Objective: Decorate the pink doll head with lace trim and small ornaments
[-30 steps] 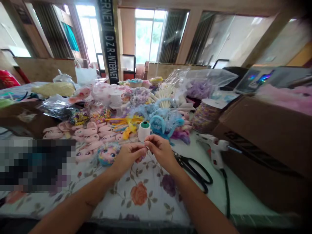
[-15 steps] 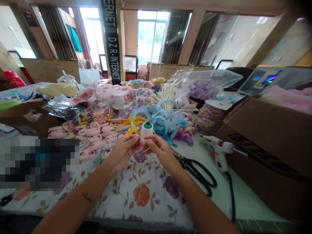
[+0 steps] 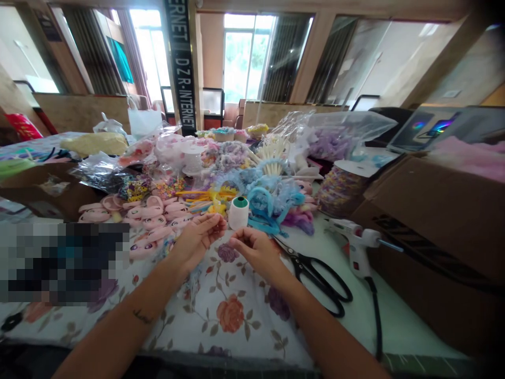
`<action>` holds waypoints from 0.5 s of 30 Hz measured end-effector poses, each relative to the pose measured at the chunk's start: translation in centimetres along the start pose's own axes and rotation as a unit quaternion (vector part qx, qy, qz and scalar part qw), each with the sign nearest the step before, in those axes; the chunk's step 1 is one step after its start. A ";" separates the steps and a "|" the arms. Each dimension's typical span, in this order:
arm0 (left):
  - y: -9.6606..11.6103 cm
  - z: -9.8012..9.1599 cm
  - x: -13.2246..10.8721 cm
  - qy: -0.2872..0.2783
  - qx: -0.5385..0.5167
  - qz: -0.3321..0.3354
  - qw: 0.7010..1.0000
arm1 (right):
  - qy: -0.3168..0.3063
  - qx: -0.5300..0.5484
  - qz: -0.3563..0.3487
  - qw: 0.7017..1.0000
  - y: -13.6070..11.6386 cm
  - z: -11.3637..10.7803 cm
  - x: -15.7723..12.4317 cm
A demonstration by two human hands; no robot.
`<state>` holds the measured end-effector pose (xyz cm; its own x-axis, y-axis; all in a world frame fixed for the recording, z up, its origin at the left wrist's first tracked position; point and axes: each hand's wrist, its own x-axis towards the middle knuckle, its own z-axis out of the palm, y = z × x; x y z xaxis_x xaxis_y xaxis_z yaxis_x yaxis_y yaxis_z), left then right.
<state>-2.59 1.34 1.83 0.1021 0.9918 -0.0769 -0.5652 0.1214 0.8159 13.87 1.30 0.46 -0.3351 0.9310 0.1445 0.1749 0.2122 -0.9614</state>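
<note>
- The white thread spool [image 3: 239, 214] stood upright on the table, just beyond the hands; its pale winding tapered slightly toward a green top with a dark central hole.
- The left hand [image 3: 202, 234] was near the spool's left side, fingers curled and thumb brought narrowly toward the forefinger; whether the tips met or gripped a thread could not be told.
- The right hand [image 3: 255, 247], apart from the left, was in front of the spool, its thumb and forefinger in a narrow pinch; anything between them was too fine to tell.
- Right of the spool and nearer the viewer lay black-handled scissors [image 3: 321, 281], and farther right a white glue gun [image 3: 357, 245].
- Left of the spool sat a cluster of pink doll faces [image 3: 148, 216], with a clear bag of colourful beads [image 3: 134, 189] behind them.
- Behind the spool, to the right, a clear plastic bag [image 3: 355, 123] held purple fluffy material [image 3: 329, 145].
- Far right of the spool stood a large cardboard box [image 3: 426, 226], pink fluff [image 3: 469, 158] showing at its top.
</note>
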 end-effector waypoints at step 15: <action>-1.6 0.7 -0.7 -0.074 0.215 -0.062 0.972 | 0.029 -0.249 -0.209 0.945 0.8 -0.5 -0.2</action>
<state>-1.23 0.43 0.96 0.2812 0.9505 -0.1324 -0.1492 0.1796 0.9724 14.49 1.45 -0.19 -0.4232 0.7463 0.5137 0.4566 0.6654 -0.5905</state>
